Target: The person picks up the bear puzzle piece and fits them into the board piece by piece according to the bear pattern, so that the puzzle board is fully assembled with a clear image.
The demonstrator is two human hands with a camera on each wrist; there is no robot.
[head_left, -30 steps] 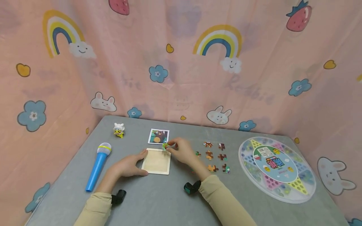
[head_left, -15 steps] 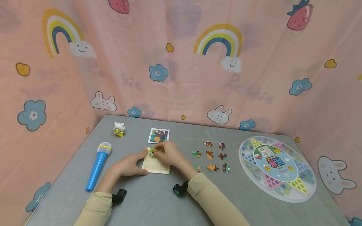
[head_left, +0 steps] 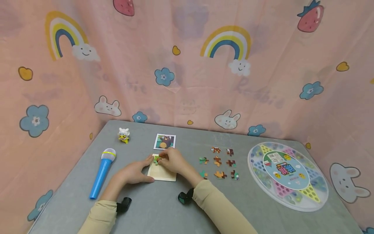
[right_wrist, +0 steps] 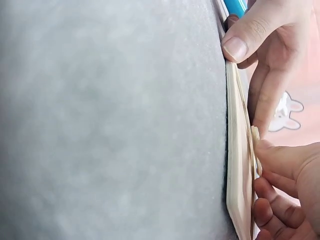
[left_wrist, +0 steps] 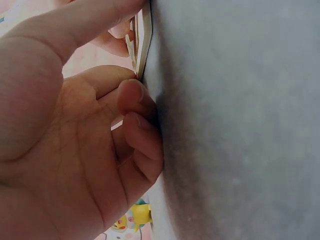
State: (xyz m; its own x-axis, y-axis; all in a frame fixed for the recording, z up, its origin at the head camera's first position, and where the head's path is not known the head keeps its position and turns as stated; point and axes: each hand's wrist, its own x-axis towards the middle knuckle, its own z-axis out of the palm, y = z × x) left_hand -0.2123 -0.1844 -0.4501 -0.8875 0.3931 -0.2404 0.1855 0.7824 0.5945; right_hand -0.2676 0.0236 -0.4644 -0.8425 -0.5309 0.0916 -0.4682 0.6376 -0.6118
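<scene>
My right hand (head_left: 175,161) pinches a green jigsaw piece (head_left: 156,159) between thumb and fingertips at the far left corner of a shallow wooden puzzle tray (head_left: 165,176). In the right wrist view the thin edge of the piece (right_wrist: 255,134) stands tilted at the tray's rim. My left hand (head_left: 132,171) holds the tray at its left side, thumb at the near corner and forefinger at the far one. Its other fingers (left_wrist: 142,132) curl against the table in the left wrist view. Right of the tray, several loose jigsaw pieces (head_left: 217,161) lie spread out in rows.
Behind the tray lies a bear picture card (head_left: 165,141). A blue toy microphone (head_left: 100,178) and a small white-and-yellow figurine (head_left: 124,136) are on the left of the grey table (head_left: 155,208). A round Chinese checkers board (head_left: 287,175) occupies the right. A pink patterned curtain rises behind.
My right hand has carried the green jigsaw piece leftward from the tray's far right corner to its far left corner. The left hand has stayed at the tray.
</scene>
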